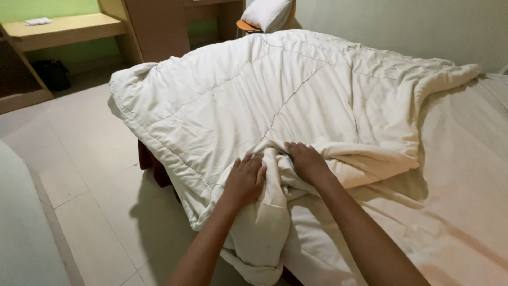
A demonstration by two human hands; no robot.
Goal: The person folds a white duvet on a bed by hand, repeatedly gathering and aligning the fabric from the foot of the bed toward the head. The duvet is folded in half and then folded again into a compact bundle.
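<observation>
A white quilted comforter lies spread and rumpled over the foot of a bed. My left hand presses down on a bunched fold of the comforter near the bed's near corner, fingers curled into the fabric. My right hand grips the same bunched fold just to the right of it. Both hands sit close together, with a ridge of cloth between them. The bed's sheet shows bare on the right side.
A pale tiled floor lies to the left of the bed. A wooden desk with a shelf stands at the back left, with a dark bag beneath it. A white pillow rests on a chair at the back.
</observation>
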